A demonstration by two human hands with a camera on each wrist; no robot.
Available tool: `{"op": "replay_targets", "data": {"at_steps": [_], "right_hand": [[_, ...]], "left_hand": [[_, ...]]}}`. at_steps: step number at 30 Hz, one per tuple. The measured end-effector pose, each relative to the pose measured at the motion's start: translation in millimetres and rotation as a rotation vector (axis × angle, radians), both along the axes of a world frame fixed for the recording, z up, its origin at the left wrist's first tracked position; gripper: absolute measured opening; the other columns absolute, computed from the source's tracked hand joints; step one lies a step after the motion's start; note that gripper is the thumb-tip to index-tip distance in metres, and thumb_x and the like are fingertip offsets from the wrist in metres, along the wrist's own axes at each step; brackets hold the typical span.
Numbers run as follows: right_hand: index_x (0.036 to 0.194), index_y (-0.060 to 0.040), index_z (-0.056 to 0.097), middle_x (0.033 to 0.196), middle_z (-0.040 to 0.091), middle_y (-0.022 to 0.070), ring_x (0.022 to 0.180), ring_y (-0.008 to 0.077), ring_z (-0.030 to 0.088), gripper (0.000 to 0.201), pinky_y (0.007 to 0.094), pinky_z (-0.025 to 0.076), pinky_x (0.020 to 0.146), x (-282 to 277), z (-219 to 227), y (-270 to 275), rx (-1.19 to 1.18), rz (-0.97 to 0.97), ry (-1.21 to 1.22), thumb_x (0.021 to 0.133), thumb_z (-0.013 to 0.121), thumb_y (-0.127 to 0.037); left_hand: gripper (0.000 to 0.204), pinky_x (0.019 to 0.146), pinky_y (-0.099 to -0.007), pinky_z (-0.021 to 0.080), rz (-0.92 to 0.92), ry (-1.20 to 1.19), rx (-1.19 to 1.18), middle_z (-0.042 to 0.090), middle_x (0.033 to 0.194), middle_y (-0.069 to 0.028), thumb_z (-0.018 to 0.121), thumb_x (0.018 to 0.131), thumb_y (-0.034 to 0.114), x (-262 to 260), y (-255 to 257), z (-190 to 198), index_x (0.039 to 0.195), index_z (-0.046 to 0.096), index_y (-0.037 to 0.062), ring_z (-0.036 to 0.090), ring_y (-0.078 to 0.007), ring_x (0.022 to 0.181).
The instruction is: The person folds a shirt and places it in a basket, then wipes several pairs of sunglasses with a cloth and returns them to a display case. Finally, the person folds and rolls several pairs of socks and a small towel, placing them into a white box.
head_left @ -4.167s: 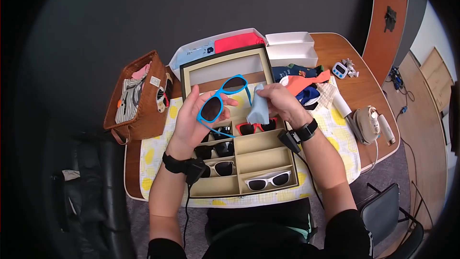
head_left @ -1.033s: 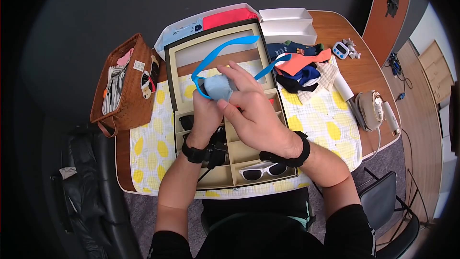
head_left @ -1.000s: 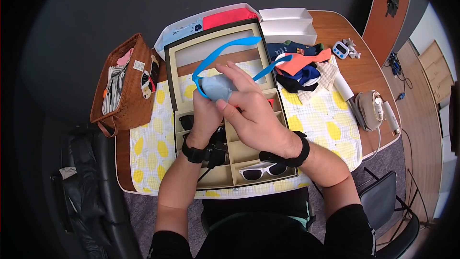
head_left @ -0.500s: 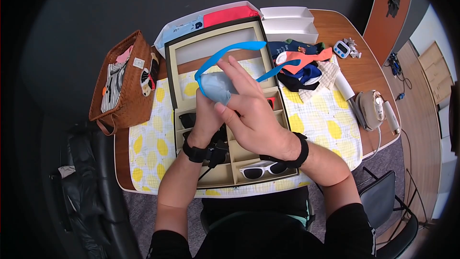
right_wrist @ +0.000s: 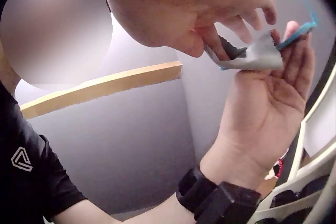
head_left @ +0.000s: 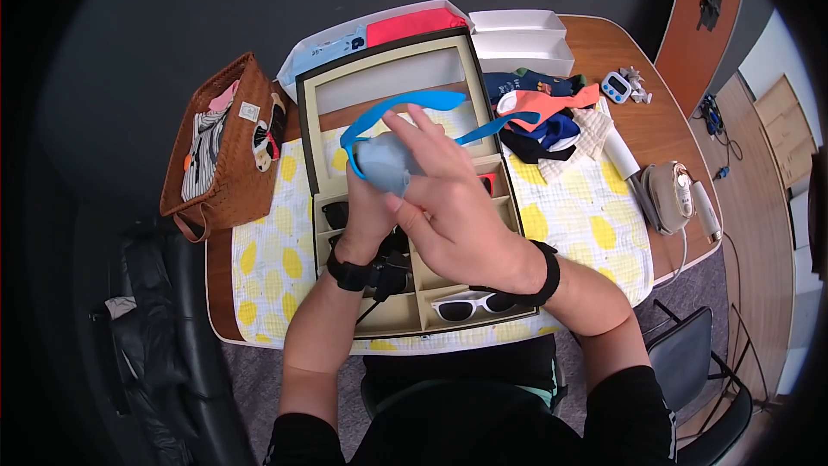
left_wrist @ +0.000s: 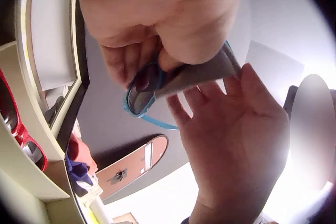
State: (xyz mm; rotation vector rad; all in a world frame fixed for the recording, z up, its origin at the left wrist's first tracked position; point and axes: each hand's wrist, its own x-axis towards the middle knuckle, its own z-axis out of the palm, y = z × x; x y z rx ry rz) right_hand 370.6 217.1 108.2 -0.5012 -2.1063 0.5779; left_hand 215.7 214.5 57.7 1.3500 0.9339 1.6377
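Since the earlier frame both hands have swung the blue glasses (head_left: 405, 116) temples-outward above the case (head_left: 317, 134), where the left hand (head_left: 366, 207) grips the frame and the right hand (head_left: 453, 207) pinches the cloth (head_left: 382, 164) over a lens, wiping apparently unfinished.

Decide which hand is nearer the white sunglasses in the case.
Right. The right hand is above and just behind the white sunglasses; the left hand is farther left, holding blue sunglasses.

No words or numbers could be read; only a white angular logo (right_wrist: 21, 159) stood on the person's black sleeve (right_wrist: 37, 166) (a mark, not lettering).
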Motion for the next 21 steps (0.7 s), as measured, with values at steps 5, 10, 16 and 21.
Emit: {"op": "replay_targets", "data": {"at_steps": [5,10,16,21], "right_hand": [[0.085,0.0078,0.065,0.154,0.037,0.0307,0.145,0.0532,0.031,0.020,0.0580,0.027,0.115,-5,-8,4,-0.019,-0.009,0.083,0.093,0.065,-0.011],[0.081,0.0074,0.066,0.152,0.039,0.0311,0.145,0.0517,0.031,0.020,0.0595,0.027,0.114,-2,0,2,0.076,-0.193,-0.072,0.091,0.065,-0.010],[0.076,0.0074,0.065,0.149,0.044,0.0311,0.146,0.0512,0.030,0.019,0.0596,0.027,0.115,1,1,3,0.051,-0.141,-0.059,0.089,0.066,-0.006],[0.075,0.0080,0.064,0.150,0.042,0.0328,0.147,0.0522,0.028,0.022,0.0583,0.027,0.116,2,1,3,-0.070,0.008,0.032,0.090,0.064,-0.007]], "left_hand": [[0.042,0.090,-0.0333,0.056,0.085,0.036,0.069,0.069,0.115,-0.0072,0.075,0.089,0.011,11,-4,5,0.126,0.057,0.0007,0.067,-0.0153,0.105],[0.034,0.089,-0.0329,0.056,0.060,0.045,0.018,0.069,0.116,-0.0071,0.072,0.090,0.006,7,-3,3,0.122,0.060,0.0003,0.066,-0.0150,0.105],[0.028,0.086,-0.0304,0.056,0.106,-0.067,-0.035,0.072,0.109,-0.0064,0.071,0.087,-0.001,9,-4,8,0.114,0.066,-0.0002,0.068,-0.0139,0.099],[0.023,0.079,-0.0301,0.056,0.134,0.111,-0.073,0.073,0.103,-0.0061,0.075,0.085,0.004,-1,-1,2,0.106,0.068,0.0001,0.069,-0.0133,0.093]]}}
